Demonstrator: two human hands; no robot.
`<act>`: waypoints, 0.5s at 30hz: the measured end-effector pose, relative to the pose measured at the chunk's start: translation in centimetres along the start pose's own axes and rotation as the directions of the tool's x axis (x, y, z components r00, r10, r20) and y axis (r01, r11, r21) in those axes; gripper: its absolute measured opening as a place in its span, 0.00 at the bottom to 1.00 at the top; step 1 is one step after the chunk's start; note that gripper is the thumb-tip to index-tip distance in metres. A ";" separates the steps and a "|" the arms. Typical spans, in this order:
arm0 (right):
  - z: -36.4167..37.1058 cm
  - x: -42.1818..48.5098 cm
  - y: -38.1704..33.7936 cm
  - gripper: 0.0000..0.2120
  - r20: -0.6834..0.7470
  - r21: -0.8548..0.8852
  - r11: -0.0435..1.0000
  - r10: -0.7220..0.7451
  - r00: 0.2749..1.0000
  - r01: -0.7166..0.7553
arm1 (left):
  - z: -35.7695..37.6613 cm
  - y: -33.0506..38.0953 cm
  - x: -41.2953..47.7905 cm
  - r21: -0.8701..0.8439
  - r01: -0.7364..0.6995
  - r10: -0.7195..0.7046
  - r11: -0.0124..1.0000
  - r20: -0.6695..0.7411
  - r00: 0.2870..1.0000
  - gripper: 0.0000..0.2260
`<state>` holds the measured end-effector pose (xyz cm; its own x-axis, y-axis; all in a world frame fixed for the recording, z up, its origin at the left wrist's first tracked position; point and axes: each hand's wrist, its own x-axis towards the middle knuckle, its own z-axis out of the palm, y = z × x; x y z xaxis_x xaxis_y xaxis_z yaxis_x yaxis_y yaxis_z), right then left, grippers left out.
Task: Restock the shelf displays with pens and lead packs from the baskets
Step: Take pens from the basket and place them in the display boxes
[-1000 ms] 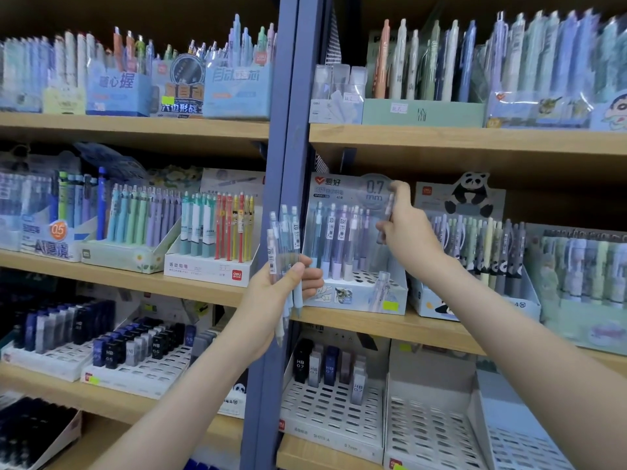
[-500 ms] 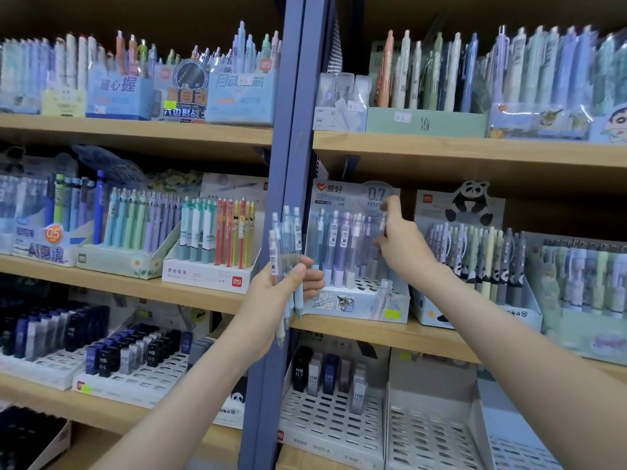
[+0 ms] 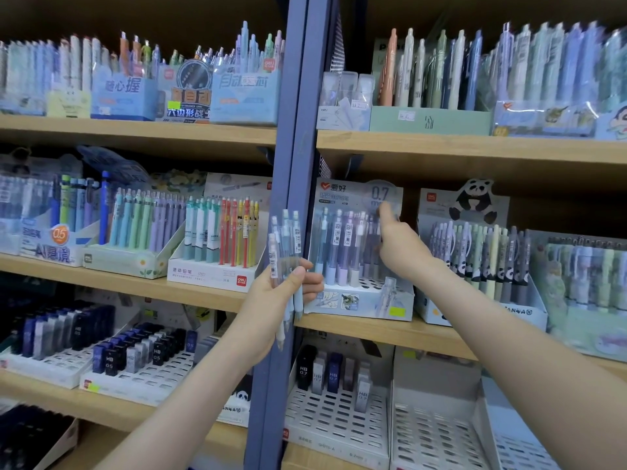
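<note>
My left grip (image 3: 288, 293) clasped a bundle of pens (image 3: 286, 239). My right grip (image 3: 402, 247) was against the 0.7 display box (image 3: 359, 300), too blurred to tell whether it held anything.

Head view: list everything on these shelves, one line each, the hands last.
post: one, blue, between the bays.
0.7 box: one, pale blue, middle shelf, right of the post.
panda box: one, white, right of the 0.7 box.
red-and-teal pencil box: one, white, middle shelf, left of the post.
lead packs: about five, black, grey, blue, in the white rack below the 0.7 box.
pencil bundle: several, clear pastel, held in front of the post.
left hand: grips the pencil bundle.
right hand: at the 0.7 box's pencils; grip blurred.
</note>
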<state>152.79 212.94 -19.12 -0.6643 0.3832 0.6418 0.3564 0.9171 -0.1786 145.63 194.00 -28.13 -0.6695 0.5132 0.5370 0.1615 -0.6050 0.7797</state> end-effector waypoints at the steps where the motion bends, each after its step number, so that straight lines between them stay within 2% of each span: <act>1: -0.1 0.0 -0.1 0.33 0.005 -0.003 1.000 0.006 1.000 -0.006 | 0.0 0.0 -0.1 -0.004 0.006 -0.006 1.000 0.003 1.000 0.06; 6: -1.0 -0.7 -0.5 0.33 -0.032 0.042 0.998 0.046 0.998 -0.044 | 0.2 0.4 -0.5 -0.056 0.058 -0.055 0.997 0.059 0.997 0.05; 8: -1.7 -1.6 -1.1 0.29 -0.117 0.147 0.989 0.029 0.993 -0.011 | 0.3 0.5 -0.6 -0.062 0.069 -0.064 0.996 0.087 0.994 0.06; 10: -2.4 -2.8 -2.0 0.20 -0.200 0.301 0.950 -0.027 0.979 0.088 | 0.4 0.5 -0.8 -0.062 0.082 -0.074 0.995 0.123 0.990 0.06; 12: -3.1 -4.6 -3.4 0.12 -0.158 0.460 0.875 -0.085 0.984 0.149 | 0.7 0.5 -0.9 -0.065 0.103 -0.090 0.993 0.178 0.980 0.09; 15: -3.6 -6.7 -4.9 0.11 -0.059 0.573 0.808 -0.124 0.991 0.135 | 1.5 0.6 -1.2 -0.031 0.121 -0.109 0.992 0.263 0.959 0.12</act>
<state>157.85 205.51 -19.87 -0.6636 0.2591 0.7018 -0.1785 0.8562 -0.4849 147.59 193.93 -27.83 -0.4691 0.7177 0.5146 0.0569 -0.5569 0.8286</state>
